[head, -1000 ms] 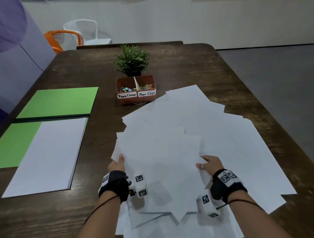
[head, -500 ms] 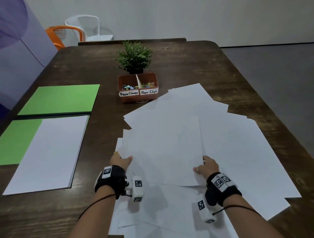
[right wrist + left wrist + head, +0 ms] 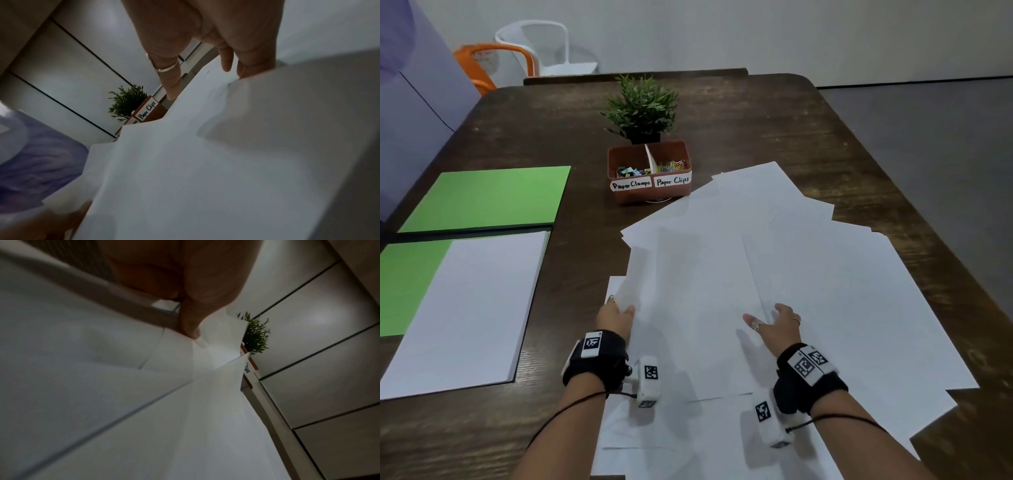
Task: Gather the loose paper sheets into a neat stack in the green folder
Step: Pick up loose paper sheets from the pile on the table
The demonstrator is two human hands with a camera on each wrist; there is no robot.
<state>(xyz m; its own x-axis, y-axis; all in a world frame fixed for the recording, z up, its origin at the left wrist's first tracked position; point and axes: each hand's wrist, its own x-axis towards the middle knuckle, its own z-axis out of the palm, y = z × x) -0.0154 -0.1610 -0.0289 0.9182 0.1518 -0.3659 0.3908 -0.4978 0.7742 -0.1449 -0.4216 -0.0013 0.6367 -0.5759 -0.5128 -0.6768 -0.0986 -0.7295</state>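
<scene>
The open green folder (image 3: 482, 198) lies at the left of the table, with a neat white stack (image 3: 469, 308) on its near half. Loose white sheets (image 3: 842, 291) fan over the middle and right. One top sheet (image 3: 698, 308) lies squarely in front of me. My left hand (image 3: 619, 308) pinches this sheet's left edge, thumb (image 3: 191, 324) on top. My right hand (image 3: 767, 317) hovers low at its right edge with fingers (image 3: 246, 71) spread and straight, their tips at the paper.
A brown box (image 3: 650, 185) labelled Paper Clamps and Paper Clips stands behind the sheets, with a small potted plant (image 3: 642, 109) behind it. Bare dark table (image 3: 571, 274) separates folder and sheets. Orange and white chairs (image 3: 493, 61) stand beyond the far left corner.
The top sheet turned square to me and settled on the pile. My right hand let go of its right edge and spread open. My left hand keeps its pinch.
</scene>
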